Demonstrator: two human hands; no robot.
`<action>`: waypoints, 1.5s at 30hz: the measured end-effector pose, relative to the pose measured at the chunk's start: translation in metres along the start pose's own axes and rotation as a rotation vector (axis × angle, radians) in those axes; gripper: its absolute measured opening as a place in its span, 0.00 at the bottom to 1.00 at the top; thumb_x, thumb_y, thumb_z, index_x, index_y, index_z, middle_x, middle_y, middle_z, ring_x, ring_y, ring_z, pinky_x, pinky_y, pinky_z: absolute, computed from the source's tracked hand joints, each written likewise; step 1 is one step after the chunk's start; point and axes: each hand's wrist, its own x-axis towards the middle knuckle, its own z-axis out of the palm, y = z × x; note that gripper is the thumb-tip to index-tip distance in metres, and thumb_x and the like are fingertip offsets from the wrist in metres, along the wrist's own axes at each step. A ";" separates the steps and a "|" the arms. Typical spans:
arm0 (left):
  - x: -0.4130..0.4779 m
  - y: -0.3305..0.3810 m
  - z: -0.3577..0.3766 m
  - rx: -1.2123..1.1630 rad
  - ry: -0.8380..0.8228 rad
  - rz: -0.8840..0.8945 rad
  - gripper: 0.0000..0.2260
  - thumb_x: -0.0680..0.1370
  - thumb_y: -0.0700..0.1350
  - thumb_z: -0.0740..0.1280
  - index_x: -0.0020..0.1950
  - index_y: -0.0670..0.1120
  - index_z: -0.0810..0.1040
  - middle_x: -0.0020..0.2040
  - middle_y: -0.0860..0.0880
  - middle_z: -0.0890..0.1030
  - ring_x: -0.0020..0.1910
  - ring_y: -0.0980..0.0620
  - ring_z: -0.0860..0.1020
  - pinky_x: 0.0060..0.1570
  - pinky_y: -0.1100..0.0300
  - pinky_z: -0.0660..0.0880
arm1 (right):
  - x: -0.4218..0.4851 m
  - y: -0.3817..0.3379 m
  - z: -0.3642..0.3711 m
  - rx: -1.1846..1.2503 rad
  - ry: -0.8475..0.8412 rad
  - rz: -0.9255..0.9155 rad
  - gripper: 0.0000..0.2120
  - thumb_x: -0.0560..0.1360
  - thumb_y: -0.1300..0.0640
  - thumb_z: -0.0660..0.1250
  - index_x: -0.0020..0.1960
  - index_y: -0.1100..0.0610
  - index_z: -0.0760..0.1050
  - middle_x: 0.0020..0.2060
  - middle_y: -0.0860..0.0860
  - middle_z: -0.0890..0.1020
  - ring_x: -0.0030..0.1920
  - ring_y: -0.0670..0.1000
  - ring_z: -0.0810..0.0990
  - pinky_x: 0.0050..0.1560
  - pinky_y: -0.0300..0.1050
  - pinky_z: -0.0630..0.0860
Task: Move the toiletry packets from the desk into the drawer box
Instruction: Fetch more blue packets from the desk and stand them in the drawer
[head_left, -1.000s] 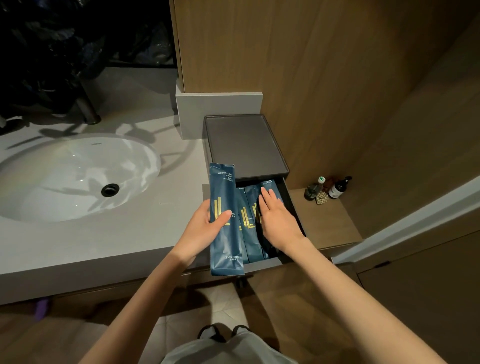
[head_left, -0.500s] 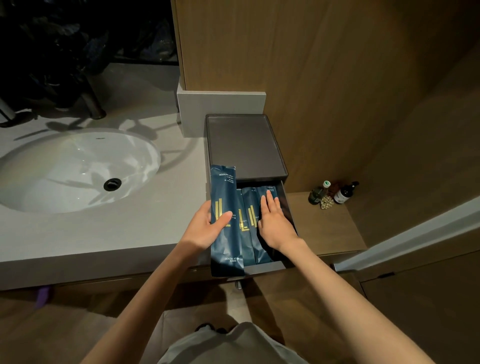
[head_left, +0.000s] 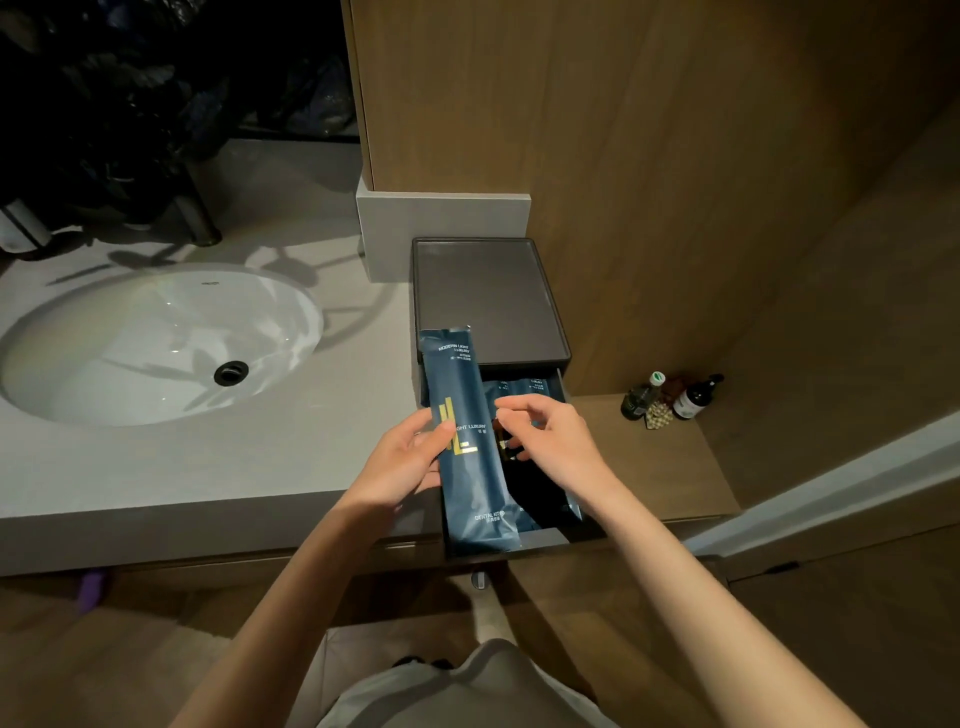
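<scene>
Over the left side of the open drawer (head_left: 545, 541), the left hand (head_left: 400, 462) grips one blue packet (head_left: 470, 467) by its left edge, thumb on its face. Just right of it, the right hand (head_left: 556, 441) hovers above the stowed packets (head_left: 519, 387), fingers loosely curled, holding nothing. The drawer box (head_left: 488, 301) stands on the desk (head_left: 234, 467), right of the sink (head_left: 156, 343).

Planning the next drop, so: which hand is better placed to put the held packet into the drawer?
The left hand. Its grip holds the packet right over the open drawer. The right hand hovers above the packets inside, apparently holding nothing.
</scene>
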 end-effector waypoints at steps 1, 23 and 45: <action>-0.001 0.000 0.002 0.009 -0.004 -0.002 0.11 0.81 0.44 0.60 0.63 0.46 0.75 0.54 0.45 0.84 0.52 0.49 0.83 0.45 0.62 0.80 | -0.001 0.000 0.001 0.045 -0.006 0.014 0.06 0.75 0.52 0.67 0.51 0.48 0.80 0.43 0.44 0.83 0.44 0.47 0.82 0.52 0.49 0.80; 0.009 -0.022 -0.005 0.506 0.220 0.016 0.22 0.80 0.43 0.62 0.74 0.44 0.64 0.71 0.48 0.71 0.63 0.53 0.74 0.63 0.59 0.69 | 0.009 0.018 -0.025 0.083 -0.251 0.336 0.04 0.76 0.63 0.68 0.48 0.63 0.80 0.26 0.49 0.79 0.23 0.42 0.75 0.28 0.34 0.74; 0.012 -0.028 -0.012 0.465 0.247 -0.024 0.19 0.80 0.39 0.62 0.71 0.45 0.70 0.67 0.49 0.75 0.64 0.50 0.75 0.65 0.49 0.73 | 0.052 0.033 0.031 -0.330 -0.010 0.001 0.04 0.71 0.57 0.74 0.43 0.53 0.80 0.32 0.49 0.83 0.28 0.45 0.79 0.47 0.45 0.81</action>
